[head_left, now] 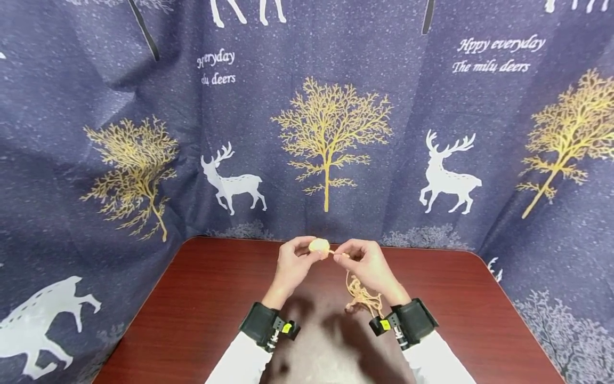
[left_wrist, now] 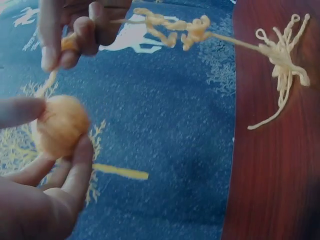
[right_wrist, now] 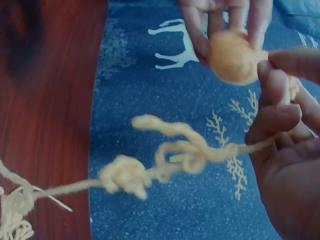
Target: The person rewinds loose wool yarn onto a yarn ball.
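Observation:
A small pale-yellow ball of yarn (left_wrist: 62,127) sits in my left hand (head_left: 293,262), gripped between the thumb and fingers. Just to its right, my right hand (head_left: 366,264) pinches the yarn strand that runs from the ball, with thumb and forefinger close to it in the right wrist view. From the right hand a length of yarn with loops and knots (right_wrist: 180,152) hangs down. It leads to a loose tangle of yarn (head_left: 362,298) lying on the table below the right wrist.
The red-brown wooden table (head_left: 206,298) has rounded far corners. Behind it hangs a dark blue curtain (head_left: 307,224) printed with white deer and golden trees. Black wrist straps (head_left: 413,321) with small cameras sit on both forearms.

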Available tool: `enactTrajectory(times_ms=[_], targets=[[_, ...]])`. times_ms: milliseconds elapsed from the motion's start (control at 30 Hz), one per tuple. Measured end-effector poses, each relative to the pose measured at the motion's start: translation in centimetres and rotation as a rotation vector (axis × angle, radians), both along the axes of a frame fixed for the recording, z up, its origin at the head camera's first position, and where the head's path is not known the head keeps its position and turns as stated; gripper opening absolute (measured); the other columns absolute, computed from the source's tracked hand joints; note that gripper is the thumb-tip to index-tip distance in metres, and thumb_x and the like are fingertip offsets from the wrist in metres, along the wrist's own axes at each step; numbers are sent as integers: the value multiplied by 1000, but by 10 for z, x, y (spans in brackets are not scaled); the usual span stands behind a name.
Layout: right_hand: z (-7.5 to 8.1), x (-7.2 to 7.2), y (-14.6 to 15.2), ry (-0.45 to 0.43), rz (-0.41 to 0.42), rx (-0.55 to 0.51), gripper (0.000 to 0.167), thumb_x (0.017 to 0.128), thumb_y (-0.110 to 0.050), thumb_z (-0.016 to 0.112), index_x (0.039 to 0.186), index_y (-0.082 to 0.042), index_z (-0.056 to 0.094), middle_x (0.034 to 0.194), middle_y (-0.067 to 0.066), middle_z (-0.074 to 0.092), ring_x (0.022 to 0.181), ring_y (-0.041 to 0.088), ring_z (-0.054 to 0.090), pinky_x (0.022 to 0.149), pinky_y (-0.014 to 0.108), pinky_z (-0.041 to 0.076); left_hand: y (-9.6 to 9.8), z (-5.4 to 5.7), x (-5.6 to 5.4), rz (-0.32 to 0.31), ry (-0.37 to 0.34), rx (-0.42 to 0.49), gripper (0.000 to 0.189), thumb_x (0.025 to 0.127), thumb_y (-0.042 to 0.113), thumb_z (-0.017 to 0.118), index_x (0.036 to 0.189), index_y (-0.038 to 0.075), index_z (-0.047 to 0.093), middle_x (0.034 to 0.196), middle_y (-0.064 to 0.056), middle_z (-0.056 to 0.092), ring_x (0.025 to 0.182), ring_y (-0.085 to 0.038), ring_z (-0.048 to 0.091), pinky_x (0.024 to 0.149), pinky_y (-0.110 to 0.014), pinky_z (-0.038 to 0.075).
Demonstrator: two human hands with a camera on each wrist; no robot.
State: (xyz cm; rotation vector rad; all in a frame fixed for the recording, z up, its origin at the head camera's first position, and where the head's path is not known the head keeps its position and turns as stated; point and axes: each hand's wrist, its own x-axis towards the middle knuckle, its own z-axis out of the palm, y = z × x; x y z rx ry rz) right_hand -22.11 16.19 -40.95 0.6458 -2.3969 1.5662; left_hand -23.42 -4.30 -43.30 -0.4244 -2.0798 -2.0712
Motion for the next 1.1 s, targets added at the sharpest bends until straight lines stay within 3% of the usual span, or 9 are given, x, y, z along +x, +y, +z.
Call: enactTrajectory(times_ms=[100,200,300,433,533,600,800,967,1100], targets=[[2,-8,5,48,-70,-48,4,88,-10,79,91,-9,76,66,3,64,55,12,55,47,22,45,-6,0,-1,-130,-73,-25,31,81,0,77,110,-10,71,100,-18,74,86,-20,71,75,-27,60],[3,-17,9,93,-122,-73,4,89,-11,79,91,-8,76,65,7,63,56,20,58,47,21,45,-12,-2,-1,-341,-121,-19,32,81,-2,73,110,-13,70,97,-15,75,84,-17,70,75,-31,61],[3,-23,11,119,-148,-77,4,89,-9,78,92,-7,76,66,7,64,57,24,59,48,21,44,-16,-1,1,-532,-77,44,36,82,-3,70,115,-18,65,99,-10,75,88,-17,71,78,-33,61],[-6,-27,7,118,-162,-78,4,88,-4,78,91,-6,75,65,6,63,56,18,58,48,21,44,-15,3,4,-637,44,260,40,84,-4,69,120,-20,60,108,-7,74,97,-18,70,83,-32,60],[-15,-24,2,100,-148,-41,5,88,-4,77,88,-8,75,65,2,63,57,12,56,50,21,45,-10,8,4,-589,91,441,37,85,-7,67,122,-13,61,117,-10,71,104,-19,68,88,-31,59],[-20,-19,-2,98,-124,22,6,88,-5,77,87,-10,75,65,-2,63,57,10,56,51,21,46,-6,10,3,-493,92,515,36,87,-9,64,122,-8,62,120,-11,70,106,-19,66,89,-30,58],[-18,-5,-4,95,-1,178,9,88,-8,77,87,-16,73,72,-9,65,63,10,59,57,26,52,4,13,2,-106,73,414,37,85,-14,68,121,-16,59,114,-17,70,99,-15,69,87,-26,58],[-17,-5,6,-54,69,151,6,88,-4,76,91,-9,73,80,0,72,71,18,68,65,28,58,8,13,5,-61,81,356,39,83,-14,70,120,-19,59,116,-28,67,95,-14,69,84,-26,59],[-30,-7,17,-191,122,60,7,89,-3,75,94,1,72,81,11,72,68,25,69,61,30,60,8,17,6,-15,69,469,39,82,-15,68,119,-21,58,111,-25,69,94,-16,70,84,-27,60]])
